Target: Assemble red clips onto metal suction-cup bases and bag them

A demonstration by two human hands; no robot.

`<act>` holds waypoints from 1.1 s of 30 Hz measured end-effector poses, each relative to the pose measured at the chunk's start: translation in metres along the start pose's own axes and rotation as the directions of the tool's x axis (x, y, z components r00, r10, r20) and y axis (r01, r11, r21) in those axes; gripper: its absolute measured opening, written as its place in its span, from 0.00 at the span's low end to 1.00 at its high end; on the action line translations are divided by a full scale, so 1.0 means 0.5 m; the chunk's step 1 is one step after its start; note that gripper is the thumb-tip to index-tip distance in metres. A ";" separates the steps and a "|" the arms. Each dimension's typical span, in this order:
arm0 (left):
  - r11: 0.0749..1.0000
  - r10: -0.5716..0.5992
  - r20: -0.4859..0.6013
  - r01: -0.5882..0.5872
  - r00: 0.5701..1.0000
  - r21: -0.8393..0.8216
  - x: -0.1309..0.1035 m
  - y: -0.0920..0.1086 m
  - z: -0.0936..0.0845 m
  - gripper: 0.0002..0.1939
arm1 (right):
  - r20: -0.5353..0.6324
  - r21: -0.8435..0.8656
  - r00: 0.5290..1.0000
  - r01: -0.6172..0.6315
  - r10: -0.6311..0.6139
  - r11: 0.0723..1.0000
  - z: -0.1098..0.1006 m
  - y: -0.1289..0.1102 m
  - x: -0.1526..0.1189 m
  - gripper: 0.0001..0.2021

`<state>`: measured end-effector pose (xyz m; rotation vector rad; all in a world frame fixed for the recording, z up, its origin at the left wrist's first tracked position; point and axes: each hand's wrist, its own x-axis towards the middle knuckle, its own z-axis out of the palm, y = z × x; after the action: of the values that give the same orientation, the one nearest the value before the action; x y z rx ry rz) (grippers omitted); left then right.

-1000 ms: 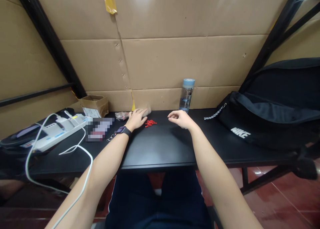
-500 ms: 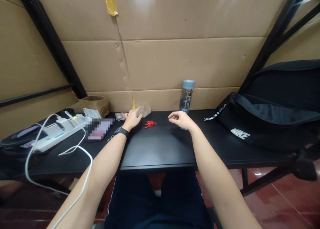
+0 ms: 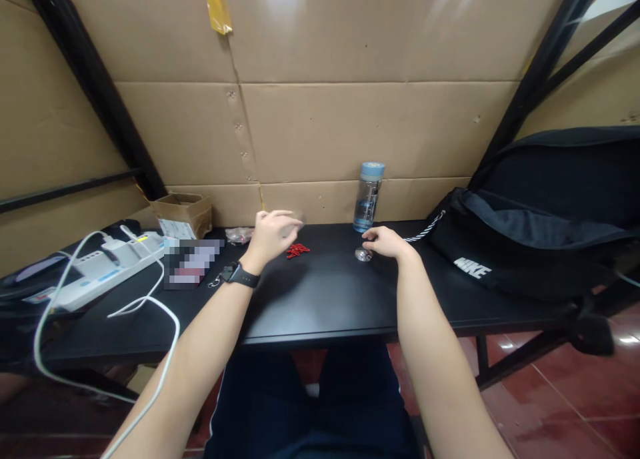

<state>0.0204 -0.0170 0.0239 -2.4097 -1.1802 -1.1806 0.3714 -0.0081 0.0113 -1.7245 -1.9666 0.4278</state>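
My left hand (image 3: 273, 239), with a black watch on the wrist, is just above the table's back part. Its thumb and fingertips come close together near a faint, blurred bit I cannot make out. Beside and below those fingertips lies a small pile of thin red pieces (image 3: 298, 251). My right hand (image 3: 387, 241) is closed, fingertips bent down at the upper right edge of a small, shiny round object (image 3: 363, 253). Whether they pinch something there is hidden. A clear bottle (image 3: 369, 199) with a blue lid and some water stands upright just behind.
On the left lie a white power strip (image 3: 117, 275) with cables, a blurred-out flat item (image 3: 193, 264) and an open cardboard box (image 3: 185, 213). A small clear bag (image 3: 239, 235) is beside my left hand. A black backpack (image 3: 540, 225) fills the right end; cardboard (image 3: 320, 132) walls the back.
My left hand has lifted slightly and moved right, toward the red pieces. My right hand has shifted right and downward, so the shiny round object now shows by its fingertips. The view has shifted slightly.
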 end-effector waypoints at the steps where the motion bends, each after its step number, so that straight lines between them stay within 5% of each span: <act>1: 0.997 0.070 0.078 -0.068 0.994 -0.026 0.000 0.018 0.004 0.11 | 0.039 -0.002 0.999 -0.010 0.010 1.000 -0.001 0.007 0.000 0.18; 6: 0.944 0.329 0.376 -0.287 0.866 -0.164 -0.010 0.097 0.036 0.13 | 0.211 -0.013 0.978 0.001 0.002 1.000 0.005 0.023 0.006 0.23; 10: 0.918 0.386 0.416 -0.296 0.823 -0.265 -0.016 0.128 0.039 0.22 | 0.259 -0.027 0.966 0.014 -0.007 1.000 0.012 0.024 0.011 0.19; 13: 0.929 0.282 0.344 -0.164 0.896 -0.332 -0.011 0.112 0.031 0.29 | 0.224 -0.046 0.975 -0.002 0.013 0.999 0.014 0.022 0.012 0.18; 16: 0.953 0.078 0.254 0.003 0.964 -0.304 -0.006 0.055 0.022 0.19 | 0.189 -0.050 0.982 0.002 0.008 0.999 0.014 0.020 0.011 0.17; 18: 0.975 0.000 0.305 0.067 0.952 -0.211 -0.008 0.007 0.016 0.12 | 0.145 -0.035 0.989 0.019 -0.014 0.999 0.014 0.017 0.011 0.17; 21: 0.986 -0.113 0.536 0.162 0.836 -0.045 -0.015 -0.048 0.010 0.09 | 0.036 0.008 0.997 0.064 -0.064 0.998 0.014 0.007 0.011 0.19; 24: 0.982 -0.185 0.606 0.176 0.774 0.075 -0.021 -0.063 0.013 0.11 | -0.066 0.047 0.992 0.115 -0.112 0.992 0.016 -0.010 0.007 0.22; 33: 0.959 -0.222 0.464 0.107 0.857 0.261 -0.031 -0.049 0.055 0.09 | -0.150 0.083 0.972 0.197 -0.183 0.977 0.016 -0.041 -0.002 0.23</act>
<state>0.0125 0.0037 -0.0092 -2.5377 -1.5934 -0.4246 0.3503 -0.0116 0.0154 -1.4485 -1.9526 0.3188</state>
